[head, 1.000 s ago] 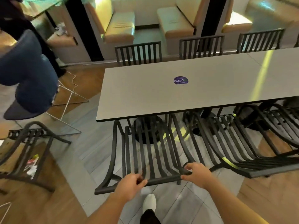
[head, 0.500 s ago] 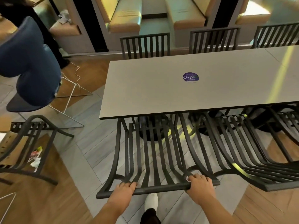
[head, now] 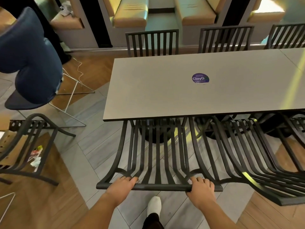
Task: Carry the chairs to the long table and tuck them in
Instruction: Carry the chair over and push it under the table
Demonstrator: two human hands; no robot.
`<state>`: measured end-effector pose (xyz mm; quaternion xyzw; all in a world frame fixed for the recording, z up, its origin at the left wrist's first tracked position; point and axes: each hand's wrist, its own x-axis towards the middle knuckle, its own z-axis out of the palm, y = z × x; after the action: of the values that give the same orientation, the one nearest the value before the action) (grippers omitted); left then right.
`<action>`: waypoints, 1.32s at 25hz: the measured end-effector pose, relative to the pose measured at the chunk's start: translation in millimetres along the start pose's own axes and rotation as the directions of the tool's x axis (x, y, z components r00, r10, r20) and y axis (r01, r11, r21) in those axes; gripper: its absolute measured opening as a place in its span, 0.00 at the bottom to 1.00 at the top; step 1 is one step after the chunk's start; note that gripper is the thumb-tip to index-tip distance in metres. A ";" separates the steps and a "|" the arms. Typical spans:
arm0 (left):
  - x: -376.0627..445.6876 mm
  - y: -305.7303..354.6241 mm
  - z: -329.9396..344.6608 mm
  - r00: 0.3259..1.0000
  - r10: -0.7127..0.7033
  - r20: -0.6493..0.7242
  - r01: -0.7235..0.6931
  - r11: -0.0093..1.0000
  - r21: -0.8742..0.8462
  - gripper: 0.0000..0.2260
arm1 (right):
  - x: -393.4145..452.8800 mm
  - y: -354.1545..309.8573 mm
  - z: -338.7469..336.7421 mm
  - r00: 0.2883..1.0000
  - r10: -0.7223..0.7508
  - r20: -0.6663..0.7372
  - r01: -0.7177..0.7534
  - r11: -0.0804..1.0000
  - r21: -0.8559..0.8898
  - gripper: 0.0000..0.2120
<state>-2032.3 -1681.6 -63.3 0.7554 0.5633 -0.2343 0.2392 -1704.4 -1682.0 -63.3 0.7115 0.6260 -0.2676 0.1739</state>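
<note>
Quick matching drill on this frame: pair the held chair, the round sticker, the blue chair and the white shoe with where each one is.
Things:
1. held chair
2. round sticker
3. blue chair
4. white shoe

Places:
A. on the tabletop of the long table
B. on the floor between the forearms
C. left of the table, on a wire frame
D. seat partly under the table's near edge, top rail gripped by the left hand and right hand

Pairs: 1-D, 2-A, 3-C, 4-B
</note>
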 end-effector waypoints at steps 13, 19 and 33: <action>58.5 15.9 -29.9 0.997 -0.073 -0.008 0.073 0.997 0.028 0.23 | 64.8 23.0 -48.6 0.998 -0.036 0.047 0.031 0.995 0.092 0.28; 63.5 12.9 -28.6 1.000 -0.030 -0.008 0.030 0.999 0.014 0.23 | 72.9 25.8 -50.5 0.995 -0.045 0.086 0.038 0.996 0.076 0.28; 92.1 160.7 -82.9 0.955 0.156 -0.252 -0.210 0.956 -0.204 0.22 | 14.7 93.3 -59.9 0.988 0.032 -0.149 0.052 0.846 0.531 0.20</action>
<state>-1847.0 -1602.0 -40.8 0.7942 0.5379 -0.0544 0.2774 -1601.8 -1649.9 -32.6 0.7469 0.5422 -0.3765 -0.0799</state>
